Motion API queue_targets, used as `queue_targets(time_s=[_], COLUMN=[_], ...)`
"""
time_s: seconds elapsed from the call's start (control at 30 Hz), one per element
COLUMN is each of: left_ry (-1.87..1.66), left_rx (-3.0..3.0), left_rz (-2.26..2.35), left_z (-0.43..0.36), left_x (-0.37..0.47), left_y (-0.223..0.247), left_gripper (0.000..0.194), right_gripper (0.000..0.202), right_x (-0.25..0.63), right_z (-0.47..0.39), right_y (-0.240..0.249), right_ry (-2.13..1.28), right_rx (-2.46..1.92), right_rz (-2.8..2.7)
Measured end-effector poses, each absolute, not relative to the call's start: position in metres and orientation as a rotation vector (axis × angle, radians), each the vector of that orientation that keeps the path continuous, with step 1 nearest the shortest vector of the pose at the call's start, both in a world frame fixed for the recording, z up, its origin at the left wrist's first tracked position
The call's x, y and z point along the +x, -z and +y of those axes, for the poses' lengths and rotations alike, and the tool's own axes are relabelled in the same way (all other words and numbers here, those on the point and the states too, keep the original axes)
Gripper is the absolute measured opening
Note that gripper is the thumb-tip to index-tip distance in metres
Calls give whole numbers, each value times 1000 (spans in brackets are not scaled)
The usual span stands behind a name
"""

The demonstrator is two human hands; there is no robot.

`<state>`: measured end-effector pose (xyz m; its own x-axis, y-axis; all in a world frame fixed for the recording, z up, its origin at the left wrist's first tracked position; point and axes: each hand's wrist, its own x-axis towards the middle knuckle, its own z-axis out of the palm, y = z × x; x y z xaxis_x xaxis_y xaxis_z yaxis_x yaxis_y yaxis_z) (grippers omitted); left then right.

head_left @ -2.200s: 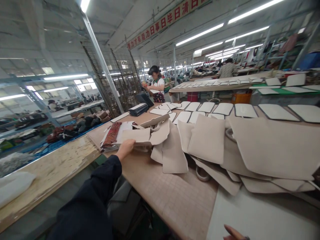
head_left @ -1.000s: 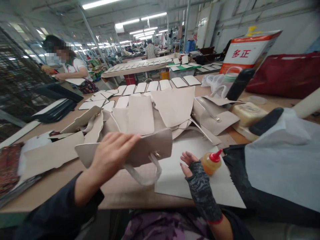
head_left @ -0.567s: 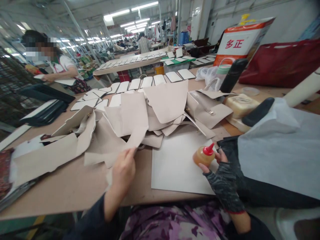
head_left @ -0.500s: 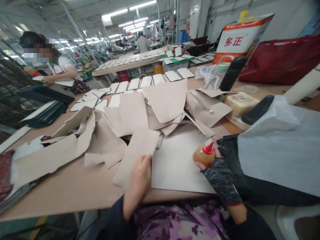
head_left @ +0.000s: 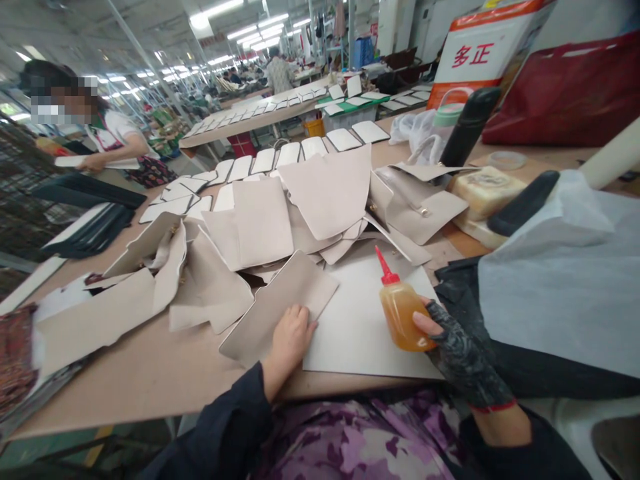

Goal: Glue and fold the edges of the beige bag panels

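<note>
My right hand (head_left: 435, 327), in a dark fingerless glove, is closed round a squeeze bottle (head_left: 403, 313) of amber liquid. Its red pointed nozzle tilts up and to the left. Below the bottle lies a flat pale board (head_left: 345, 333) at the table's front edge. My left hand (head_left: 293, 333), bare, grips the near edge of a beige leather-like piece (head_left: 280, 293), with its fingers curled on top. That piece is tilted and overlaps the board's left side. Behind it, more beige pieces (head_left: 263, 223) are heaped, some with metal fittings.
White dark-edged panels (head_left: 287, 155) stand in rows farther back. To the right are a yellowish block (head_left: 485, 190), a black bottle (head_left: 470, 127), a tin (head_left: 480, 60), a red bag (head_left: 565, 100) and a white sheet (head_left: 560, 280). Another person (head_left: 100, 127) handles panels at the far left.
The squeeze bottle has swung from nozzle toward the right to nozzle up and left. My left hand has shifted slightly right, and the beige piece has turned, its far end now farther right.
</note>
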<state>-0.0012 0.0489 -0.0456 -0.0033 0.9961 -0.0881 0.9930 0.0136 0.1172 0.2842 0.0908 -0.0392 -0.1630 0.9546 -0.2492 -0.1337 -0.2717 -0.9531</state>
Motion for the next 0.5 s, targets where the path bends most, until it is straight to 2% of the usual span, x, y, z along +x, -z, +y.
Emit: queue_targets(time_s=[0.1, 0.23, 0.37, 0.5], left_ry=[-138, -143, -71, -78], left_rx=[2003, 1950, 1969, 1908], left_rz=[1974, 1884, 1943, 1960], left_z=[56, 63, 64, 67], left_x=[-10, -18, -11, -1], left_y=[46, 41, 36, 37], left_gripper=[17, 19, 15, 22], right_gripper=[42, 46, 37, 41], right_x=[290, 301, 300, 295], right_z=[87, 88, 87, 82], right_y=[19, 2, 19, 27], right_ry=[-1767, -1785, -1645, -1631], right_rx=[-1167, -1129, -1133, -1180], right_rz=[-874, -873, -667, -730])
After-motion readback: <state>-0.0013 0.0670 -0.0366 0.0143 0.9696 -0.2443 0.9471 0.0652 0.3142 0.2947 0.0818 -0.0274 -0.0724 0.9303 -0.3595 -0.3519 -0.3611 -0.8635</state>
